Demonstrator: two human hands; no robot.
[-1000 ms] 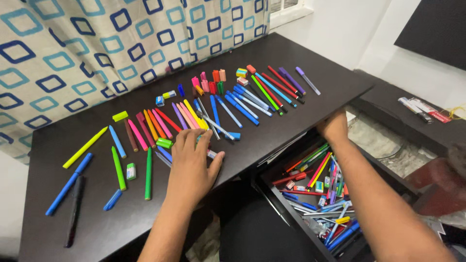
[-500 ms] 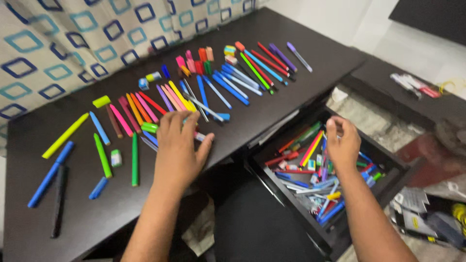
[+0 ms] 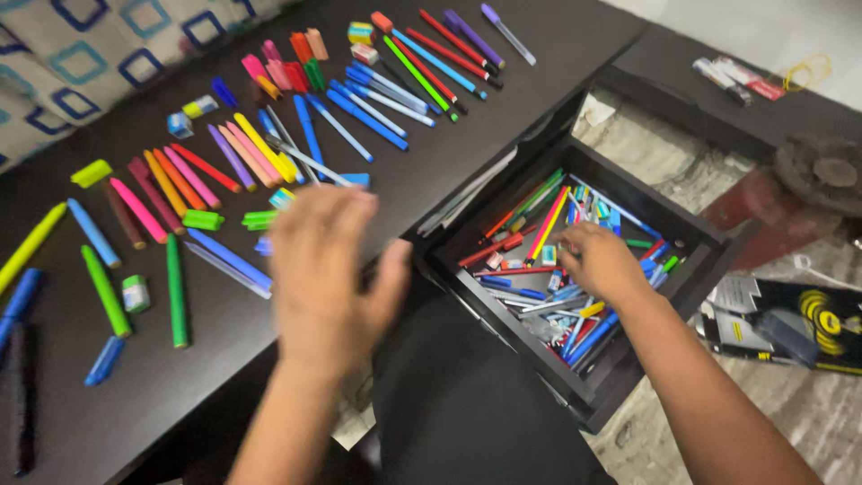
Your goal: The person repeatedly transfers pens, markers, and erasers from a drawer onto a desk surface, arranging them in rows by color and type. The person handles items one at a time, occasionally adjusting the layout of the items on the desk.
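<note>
The right hand (image 3: 600,260) reaches down into the open black drawer (image 3: 696,269), its fingers curled over the jumble of pens and markers (image 3: 539,269) that fills it; the fingertips are sunk among them and I cannot tell whether they have closed on one. The heap holds red, blue, green and yellow barrels lying crosswise over one another, with small caps and erasers mixed in. The drawer stands pulled out from under the front edge of the dark desk (image 3: 557,99).

The left hand (image 3: 323,269) hovers over the desk edge just left of the drawer, blurred, palm down with fingers spread loosely and holding nothing. Just beyond it lie a blue pen (image 3: 229,259) and two short green caps (image 3: 205,219) side by side.

Across the desk top, pens lie sorted in rows by colour: pink, orange and red markers (image 3: 175,180) at the left, a group of blue pens (image 3: 373,103) in the middle, red and purple ones (image 3: 467,40) towards the far corner. Green markers (image 3: 176,289) lie near the front at the left, with a yellow highlighter (image 3: 31,244) beside the edge.

Behind the desk hangs a patterned cloth (image 3: 81,54) with blue squares. A black and yellow box (image 3: 790,323) lies on the floor right of the drawer
</note>
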